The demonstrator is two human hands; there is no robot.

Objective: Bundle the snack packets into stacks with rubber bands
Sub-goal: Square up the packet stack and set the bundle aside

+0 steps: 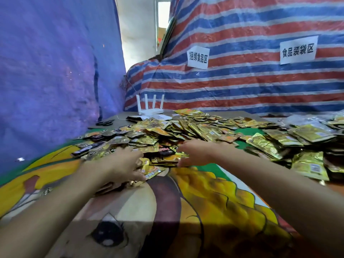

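You've got both hands around a small clump (165, 155) at the near edge of the snack packets (195, 127), which cover the far half of the bench (204, 198). Your left hand (124, 164) lies flat on top with its fingers spread. Your right hand (197, 153) cups the other side, can't tell if it pinches. Guessing you're squaring up a stack. No rubber bands in sight.

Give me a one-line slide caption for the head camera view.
Left hand and right hand reach into a heap of gold snack packets on a cartoon-print table cover.
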